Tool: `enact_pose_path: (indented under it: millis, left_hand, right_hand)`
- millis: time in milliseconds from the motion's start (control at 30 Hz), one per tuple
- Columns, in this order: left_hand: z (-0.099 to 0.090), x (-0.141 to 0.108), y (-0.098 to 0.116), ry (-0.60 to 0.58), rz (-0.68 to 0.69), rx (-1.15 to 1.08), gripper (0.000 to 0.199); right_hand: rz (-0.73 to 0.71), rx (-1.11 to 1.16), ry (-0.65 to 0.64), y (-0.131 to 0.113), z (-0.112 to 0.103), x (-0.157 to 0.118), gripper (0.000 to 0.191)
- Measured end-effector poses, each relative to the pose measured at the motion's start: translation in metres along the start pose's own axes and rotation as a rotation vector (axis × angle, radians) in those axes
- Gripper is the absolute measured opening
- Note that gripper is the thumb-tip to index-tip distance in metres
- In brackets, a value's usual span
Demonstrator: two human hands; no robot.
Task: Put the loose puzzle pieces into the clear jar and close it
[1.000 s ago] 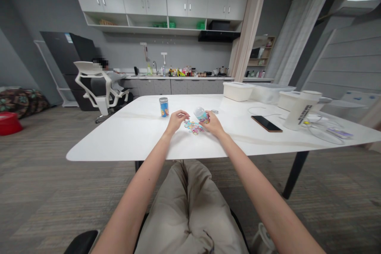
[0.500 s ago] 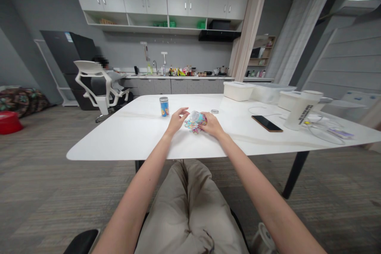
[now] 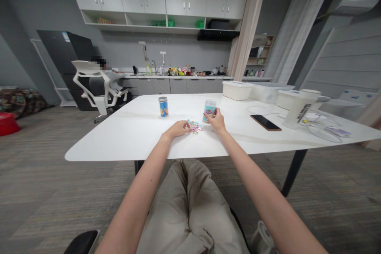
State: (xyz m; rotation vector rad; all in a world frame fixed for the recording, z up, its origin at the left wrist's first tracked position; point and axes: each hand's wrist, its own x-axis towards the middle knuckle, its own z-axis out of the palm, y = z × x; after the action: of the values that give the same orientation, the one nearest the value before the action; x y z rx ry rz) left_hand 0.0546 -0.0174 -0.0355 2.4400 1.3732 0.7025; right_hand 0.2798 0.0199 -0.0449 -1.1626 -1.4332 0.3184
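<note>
My right hand (image 3: 218, 120) is wrapped round a clear jar (image 3: 210, 108) with a colourful printed label, which stands upright on the white table. Just left of the jar lies a loose pile of small, flat, many-coloured pieces (image 3: 195, 126). At the left edge of this pile is my left hand (image 3: 177, 128), palm down, its fingers curled and the fingertips drawn together among the pieces. Whether a piece is between them is too small to see. Further back on the left, a second jar (image 3: 163, 107) with a blue label and a silver lid stands upright.
A dark phone (image 3: 266, 122) and a white tumbler (image 3: 301, 109) are on the right, with cables and a small packet (image 3: 338, 131) beyond. White storage boxes (image 3: 237, 90) line the back right. A person sits in a white chair (image 3: 99, 87) near the kitchen counter.
The jar in my right hand was tilted over the pile and now stands upright to its right. My left hand has come down to the pile. The loose metal lid is no longer visible.
</note>
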Motion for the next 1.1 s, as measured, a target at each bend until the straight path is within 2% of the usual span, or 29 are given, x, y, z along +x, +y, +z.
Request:
enact_pose_path:
  millis: [200, 467, 633, 767, 933, 1100]
  left_hand:
    - [-0.0001, -0.0003, 0.0035, -0.048, 0.087, -0.054, 0.042]
    - [0.0025, 0.0019, 0.0036, -0.054, 0.161, -0.078, 0.029]
    - [0.0041, 0.0025, 0.0034, -0.045, 0.152, -0.045, 0.036]
    - [0.0041, 0.0021, 0.0061, -0.063, 0.161, -0.044, 0.029]
    - [0.0049, 0.0027, 0.0065, 0.043, 0.163, -0.087, 0.019]
    - [0.0014, 0.0070, 0.0063, 0.189, 0.078, -0.233, 0.015]
  right_hand:
    - [-0.003, -0.060, -0.065, -0.0009, 0.0001, -0.0036, 0.054]
    - [-0.030, -0.115, -0.137, -0.0009, 0.0015, -0.0051, 0.052]
    - [-0.034, -0.129, -0.167, -0.0048, 0.0005, -0.0069, 0.051]
    - [-0.040, -0.118, -0.172, -0.0064, -0.0006, -0.0080, 0.050]
    - [-0.035, -0.136, -0.182, -0.0057, -0.0001, -0.0086, 0.050]
    - [-0.085, -0.136, -0.204, -0.0044, 0.0002, -0.0080, 0.053]
